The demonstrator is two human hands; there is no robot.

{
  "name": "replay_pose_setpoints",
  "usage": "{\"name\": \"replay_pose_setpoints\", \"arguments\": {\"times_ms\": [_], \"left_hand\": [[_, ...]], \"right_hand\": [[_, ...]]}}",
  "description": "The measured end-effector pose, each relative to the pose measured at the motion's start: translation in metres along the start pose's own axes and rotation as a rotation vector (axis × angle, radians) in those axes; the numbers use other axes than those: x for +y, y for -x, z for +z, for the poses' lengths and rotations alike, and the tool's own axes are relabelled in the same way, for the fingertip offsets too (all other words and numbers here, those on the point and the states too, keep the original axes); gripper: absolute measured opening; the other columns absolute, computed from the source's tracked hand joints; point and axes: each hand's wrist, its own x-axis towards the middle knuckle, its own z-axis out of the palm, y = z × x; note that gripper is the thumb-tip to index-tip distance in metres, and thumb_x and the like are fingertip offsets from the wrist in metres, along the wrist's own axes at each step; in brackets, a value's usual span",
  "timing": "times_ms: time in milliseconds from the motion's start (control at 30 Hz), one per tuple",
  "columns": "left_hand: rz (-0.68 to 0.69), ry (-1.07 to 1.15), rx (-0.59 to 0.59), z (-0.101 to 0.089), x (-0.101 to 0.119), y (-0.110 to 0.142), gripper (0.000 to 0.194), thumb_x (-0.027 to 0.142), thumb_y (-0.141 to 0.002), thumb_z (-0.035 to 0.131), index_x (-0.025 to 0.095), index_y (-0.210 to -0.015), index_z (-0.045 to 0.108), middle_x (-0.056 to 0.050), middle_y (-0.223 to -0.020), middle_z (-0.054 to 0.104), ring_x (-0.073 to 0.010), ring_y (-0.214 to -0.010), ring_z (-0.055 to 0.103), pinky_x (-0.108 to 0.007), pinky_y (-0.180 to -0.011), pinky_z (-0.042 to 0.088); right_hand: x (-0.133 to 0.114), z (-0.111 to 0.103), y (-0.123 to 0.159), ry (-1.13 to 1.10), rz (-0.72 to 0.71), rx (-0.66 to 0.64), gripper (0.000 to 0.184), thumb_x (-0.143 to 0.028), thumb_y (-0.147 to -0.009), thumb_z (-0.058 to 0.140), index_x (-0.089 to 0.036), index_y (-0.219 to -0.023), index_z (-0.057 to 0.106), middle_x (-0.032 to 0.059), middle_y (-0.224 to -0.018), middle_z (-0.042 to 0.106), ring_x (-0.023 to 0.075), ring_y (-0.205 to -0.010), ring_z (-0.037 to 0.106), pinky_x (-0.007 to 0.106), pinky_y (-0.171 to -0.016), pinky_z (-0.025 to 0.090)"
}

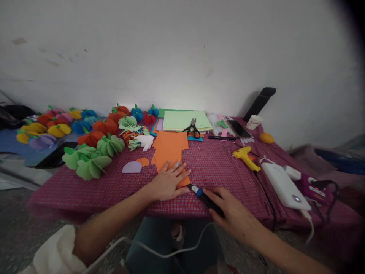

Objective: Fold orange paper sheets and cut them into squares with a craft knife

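My left hand point(170, 182) lies flat with its fingers spread, pressing on orange paper sheets point(171, 146) near the front of the table. In my right hand point(232, 213) is a utility knife point(207, 199) with a dark handle and a blue collar. Its blade end points left and meets the lower right corner of the orange paper, just beside my left thumb. Left of the paper lie a lilac paper piece point(132, 167) with a rounded edge and a small orange one point(143, 162). Black-handled scissors point(192, 129) rest on light green sheets point(184, 118) behind the orange paper.
Folded paper pumpkins point(92, 163) in several colours crowd the left side, near a heap of paper scraps point(134, 135). To the right are a yellow glue gun point(246, 158), a white power bank point(285, 186), a phone point(238, 128) and a paper cup point(254, 122). A white cable point(164, 254) crosses my lap.
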Motion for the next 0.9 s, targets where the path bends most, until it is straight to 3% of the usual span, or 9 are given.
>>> {"name": "replay_pose_setpoints", "arguments": {"times_ms": [900], "left_hand": [[-0.005,0.025,0.007,0.001,-0.001,0.001,0.076,0.068,-0.082,0.022,0.023,-0.142,0.014,-0.009,-0.148,0.020,-0.0256,-0.137,0.010,-0.049,-0.107,0.004]], "right_hand": [[0.012,-0.007,-0.014,-0.042,-0.015,-0.037,0.051,-0.016,-0.081,0.047,-0.021,-0.131,0.042,0.0116,-0.112,0.048,0.0207,-0.101,0.051,0.039,-0.089,0.045]]}}
